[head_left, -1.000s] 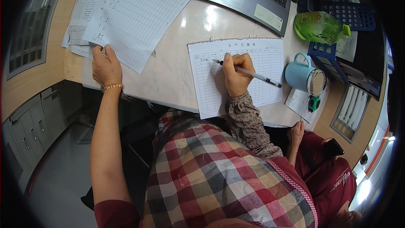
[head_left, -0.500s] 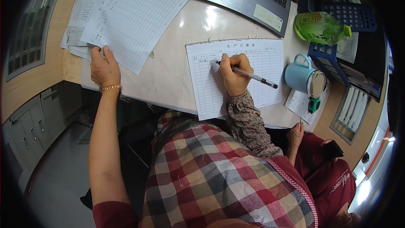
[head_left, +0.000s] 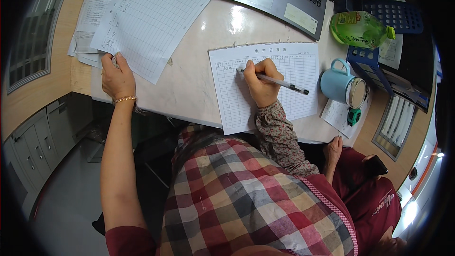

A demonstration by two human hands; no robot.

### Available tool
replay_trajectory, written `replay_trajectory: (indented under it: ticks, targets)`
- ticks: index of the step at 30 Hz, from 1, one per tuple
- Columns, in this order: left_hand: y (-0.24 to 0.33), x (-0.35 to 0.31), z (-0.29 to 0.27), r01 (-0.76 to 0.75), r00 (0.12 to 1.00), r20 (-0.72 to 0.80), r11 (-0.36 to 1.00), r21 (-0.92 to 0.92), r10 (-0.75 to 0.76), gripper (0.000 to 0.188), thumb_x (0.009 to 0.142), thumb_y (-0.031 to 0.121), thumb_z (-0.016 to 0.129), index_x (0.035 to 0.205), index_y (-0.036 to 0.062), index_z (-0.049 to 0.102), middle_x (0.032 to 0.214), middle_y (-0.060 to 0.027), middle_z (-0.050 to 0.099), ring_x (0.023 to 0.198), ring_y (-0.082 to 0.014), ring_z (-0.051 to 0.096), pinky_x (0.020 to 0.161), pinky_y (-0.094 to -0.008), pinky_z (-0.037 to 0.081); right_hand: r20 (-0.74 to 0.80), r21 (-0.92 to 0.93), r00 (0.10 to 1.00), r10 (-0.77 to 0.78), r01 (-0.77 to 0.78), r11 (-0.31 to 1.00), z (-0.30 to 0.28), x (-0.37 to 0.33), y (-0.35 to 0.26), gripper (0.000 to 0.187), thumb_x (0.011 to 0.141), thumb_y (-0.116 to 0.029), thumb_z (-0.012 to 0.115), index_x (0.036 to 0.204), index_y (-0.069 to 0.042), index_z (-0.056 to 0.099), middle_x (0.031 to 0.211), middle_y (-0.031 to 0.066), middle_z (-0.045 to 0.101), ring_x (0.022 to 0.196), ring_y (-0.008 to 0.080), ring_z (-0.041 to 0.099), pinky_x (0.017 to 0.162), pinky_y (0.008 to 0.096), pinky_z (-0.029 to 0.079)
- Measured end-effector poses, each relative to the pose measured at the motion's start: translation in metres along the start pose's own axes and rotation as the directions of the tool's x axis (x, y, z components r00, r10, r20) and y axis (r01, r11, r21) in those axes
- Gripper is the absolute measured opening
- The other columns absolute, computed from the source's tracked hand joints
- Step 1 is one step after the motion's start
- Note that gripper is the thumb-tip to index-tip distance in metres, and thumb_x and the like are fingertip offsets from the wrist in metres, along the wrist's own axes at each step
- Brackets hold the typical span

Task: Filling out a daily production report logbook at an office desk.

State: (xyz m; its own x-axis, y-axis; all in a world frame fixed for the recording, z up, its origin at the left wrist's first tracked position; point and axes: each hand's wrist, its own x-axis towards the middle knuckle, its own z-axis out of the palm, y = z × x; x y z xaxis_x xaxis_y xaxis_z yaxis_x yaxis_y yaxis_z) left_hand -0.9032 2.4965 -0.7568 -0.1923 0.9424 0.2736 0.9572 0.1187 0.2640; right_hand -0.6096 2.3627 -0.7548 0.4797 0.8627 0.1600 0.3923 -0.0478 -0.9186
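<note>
Where the form [head_left: 237, 97] ends, a blue mug [head_left: 334, 85] sits close

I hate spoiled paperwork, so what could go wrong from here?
The blue mug is just right of the form; if it holds drink, a knock might wet the form. The right hand holds a pen at the form; a jolt could leave a stray mark. The left hand touches a sheet lying over other papers; a tug might shift them.
</note>
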Motion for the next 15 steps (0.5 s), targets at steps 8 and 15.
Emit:
replay_trajectory:
  ticks: [8, 15]
  targets:
    - [-0.0038, 0.0005, 0.0012, -0.004, 1.000, -0.006, 1.000, 0.002, 0.004, 0.028, 0.089, 0.034, 0.052, 0.100, 0.0085, 0.052, 0.078, -0.0136, 0.062, 0.073, -0.0342, 0.060, 0.060, -0.0456, 0.045, -0.031, 0.004, 0.999, 0.033, -0.033, 0.999, 0.0057, -0.0003, -0.0036, 0.029, 0.077, -0.007, 0.068, 0.059, -0.003, 0.047, 0.051, 0.0020, 0.049, 0.045, 0.0048, 0.044, 0.042, 0.0213, 0.035]
    - [-0.0030, -0.0011, 0.0029, -0.005, 1.000, -0.012, 1.000, 0.000, 0.005, 0.027, 0.089, 0.033, 0.053, 0.100, 0.0089, 0.052, 0.078, -0.0134, 0.062, 0.073, -0.0336, 0.061, 0.060, -0.0455, 0.045, -0.018, -0.006, 1.000, -0.002, 0.002, 1.000, 0.0027, -0.0022, 0.0010, 0.027, 0.082, -0.008, 0.066, 0.064, -0.004, 0.047, 0.052, 0.0007, 0.051, 0.047, 0.0045, 0.046, 0.043, 0.0196, 0.035]
